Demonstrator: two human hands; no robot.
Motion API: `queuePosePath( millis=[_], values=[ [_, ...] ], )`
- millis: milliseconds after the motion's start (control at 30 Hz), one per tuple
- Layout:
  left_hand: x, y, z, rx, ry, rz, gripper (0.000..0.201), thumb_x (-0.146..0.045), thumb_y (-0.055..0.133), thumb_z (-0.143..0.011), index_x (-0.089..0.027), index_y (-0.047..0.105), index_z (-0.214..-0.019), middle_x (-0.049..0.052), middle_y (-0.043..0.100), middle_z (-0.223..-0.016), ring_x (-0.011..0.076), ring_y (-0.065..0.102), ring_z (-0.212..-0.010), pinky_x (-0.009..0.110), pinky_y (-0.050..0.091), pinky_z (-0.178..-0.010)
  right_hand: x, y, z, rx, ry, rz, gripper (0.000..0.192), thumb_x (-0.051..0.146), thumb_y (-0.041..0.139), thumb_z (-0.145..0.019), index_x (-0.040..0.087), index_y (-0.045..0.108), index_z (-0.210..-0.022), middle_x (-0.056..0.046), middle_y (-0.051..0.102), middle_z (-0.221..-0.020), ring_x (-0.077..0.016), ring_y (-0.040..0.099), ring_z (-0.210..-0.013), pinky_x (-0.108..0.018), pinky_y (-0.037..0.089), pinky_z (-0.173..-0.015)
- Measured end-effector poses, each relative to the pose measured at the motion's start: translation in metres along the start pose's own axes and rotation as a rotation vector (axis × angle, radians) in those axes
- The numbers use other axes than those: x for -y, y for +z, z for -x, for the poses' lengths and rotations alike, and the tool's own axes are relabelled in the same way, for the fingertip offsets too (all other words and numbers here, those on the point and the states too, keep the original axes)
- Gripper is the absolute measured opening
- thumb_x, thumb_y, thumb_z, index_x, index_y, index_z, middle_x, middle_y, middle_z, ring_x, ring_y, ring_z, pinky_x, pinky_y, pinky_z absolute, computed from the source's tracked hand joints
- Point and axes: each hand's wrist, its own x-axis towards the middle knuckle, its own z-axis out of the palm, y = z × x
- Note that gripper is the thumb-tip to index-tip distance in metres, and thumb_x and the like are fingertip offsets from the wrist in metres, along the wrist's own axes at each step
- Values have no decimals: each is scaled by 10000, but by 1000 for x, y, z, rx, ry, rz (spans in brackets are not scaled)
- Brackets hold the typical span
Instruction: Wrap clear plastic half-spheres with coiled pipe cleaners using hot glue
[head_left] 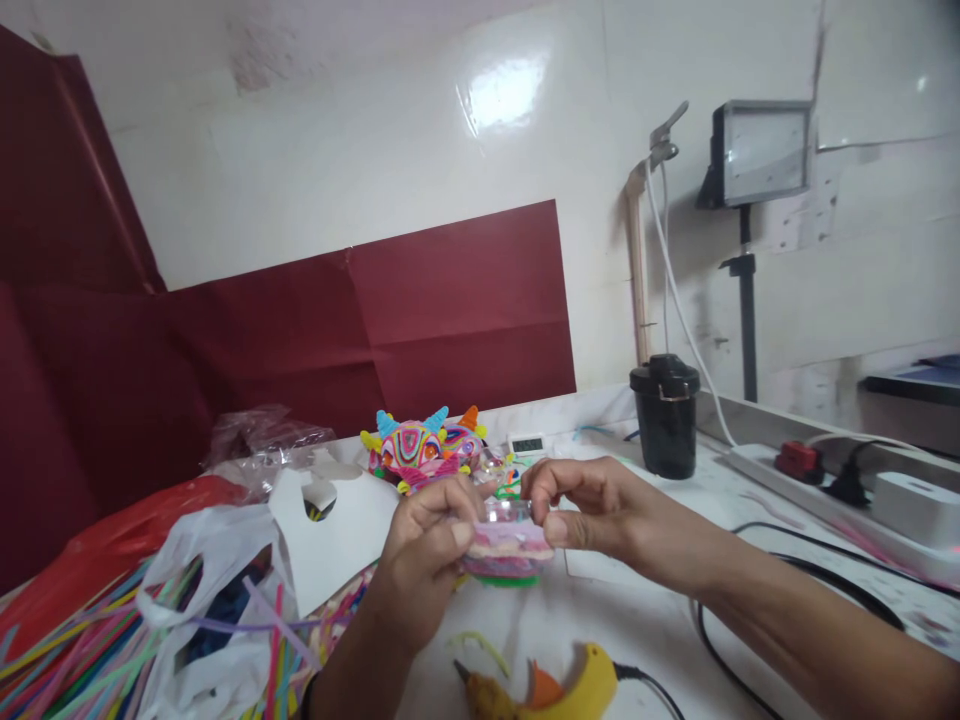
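Both my hands are raised in front of me around a small pink-and-white layered craft piece [506, 550] with a green lower edge and a shiny clear strip on top. My left hand [431, 555] grips its left end, thumb on the near face. At the right end, my right hand [600, 505] pinches the edge between thumb and fingers. The material looks fuzzy, like pipe cleaner, but fine detail is blurred. Below lies a yellow glue gun [596, 680] with an orange trigger, and a curved yellow-green strand [484, 645] beside it. Behind my hands sits a colourful horned pipe-cleaner figure [411, 447].
Many coloured pipe cleaners [82, 650] and a white plastic bag [202, 560] cover the left. A white card with a hole [337, 530] stands near them. On the right are a black lidded cup [666, 420], a power strip [757, 462] and black cables [832, 575].
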Motion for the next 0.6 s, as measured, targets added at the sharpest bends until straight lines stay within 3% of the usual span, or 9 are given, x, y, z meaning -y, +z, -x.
queuePosePath(
  millis=[167, 400, 600],
  values=[
    [0, 1, -1, 26, -58, 93, 134, -258, 632, -654, -170, 562, -582, -11, 463, -601, 131, 398, -600, 266, 324, -589, -2, 0, 1, 42, 45, -138, 326, 462, 751, -730, 173, 599, -734, -2, 535, -770, -145, 450, -714, -269, 331, -644],
    [-1, 1, 0, 80, -114, 195, 79, -201, 616, -661, -147, 589, -609, 6, 510, -611, 131, 437, -608, 259, 330, -592, -9, -2, 0, 108, 78, -299, 269, 380, 767, -750, 166, 603, -759, 22, 530, -710, -109, 431, -643, -245, 324, -611],
    [-3, 3, -2, 19, -152, 147, 138, -257, 586, -668, -147, 593, -584, 5, 472, -578, 137, 409, -589, 269, 317, -575, -10, -4, 1, 108, 72, -285, 253, 364, 770, -754, 165, 615, -761, 23, 533, -710, -106, 431, -652, -240, 329, -621]
  ],
)
